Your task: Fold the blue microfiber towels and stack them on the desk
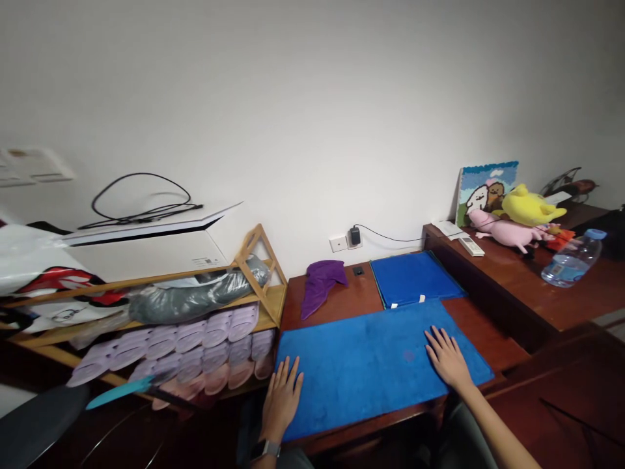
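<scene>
A blue cloth [361, 365] is spread flat over the front of a reddish-brown desk. My left hand [283, 397], with a watch on its wrist, lies on the cloth's left edge, fingers stretched out. Toward the cloth's right side rests my right hand [445, 357], flat and with fingers apart. Neither hand holds anything. Behind the spread cloth sits a folded blue cloth [415, 277] with two small white tags at its front edge. A crumpled purple cloth [322, 283] lies at the back left of the desk.
At left stands a wooden rack [273, 296] with several lilac and pink slippers [215, 329] and a white box [156, 251] on top. The raised right surface holds a water bottle [573, 260], plush toys [530, 205], a remote [471, 245] and a picture [488, 189]. A charger [355, 236] is plugged into the wall.
</scene>
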`<act>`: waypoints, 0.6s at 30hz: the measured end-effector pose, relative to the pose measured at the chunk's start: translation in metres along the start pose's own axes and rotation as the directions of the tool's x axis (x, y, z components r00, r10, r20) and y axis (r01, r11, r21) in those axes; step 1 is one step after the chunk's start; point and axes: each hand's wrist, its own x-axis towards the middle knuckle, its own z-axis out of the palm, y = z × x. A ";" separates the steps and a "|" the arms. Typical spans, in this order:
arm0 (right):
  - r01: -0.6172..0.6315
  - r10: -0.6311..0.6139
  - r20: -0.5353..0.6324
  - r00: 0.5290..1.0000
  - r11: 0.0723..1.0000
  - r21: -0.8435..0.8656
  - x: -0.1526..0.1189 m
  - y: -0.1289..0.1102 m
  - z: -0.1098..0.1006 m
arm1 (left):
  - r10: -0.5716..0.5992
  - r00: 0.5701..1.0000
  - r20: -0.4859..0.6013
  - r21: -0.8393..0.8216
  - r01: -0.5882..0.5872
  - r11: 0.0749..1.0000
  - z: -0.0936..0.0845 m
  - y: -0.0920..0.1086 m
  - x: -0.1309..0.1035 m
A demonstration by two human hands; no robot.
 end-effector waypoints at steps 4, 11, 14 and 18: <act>-0.042 0.042 0.003 0.999 0.999 0.005 -0.012 0.008 0.004 | -0.027 1.000 0.010 0.027 0.027 0.999 0.000 0.000 -0.009; -0.132 0.152 0.002 0.988 0.851 0.509 0.027 -0.034 0.008 | 0.013 0.995 -0.094 0.013 -0.012 1.000 -0.014 0.021 0.014; -0.234 0.123 0.200 0.972 0.419 0.878 0.063 -0.088 0.024 | 0.101 0.990 -0.100 -0.048 -0.107 0.993 -0.019 0.057 0.051; -0.317 0.033 0.316 0.948 0.010 0.948 0.096 -0.129 0.047 | 0.136 0.991 0.003 -0.100 -0.135 0.986 -0.011 0.072 0.091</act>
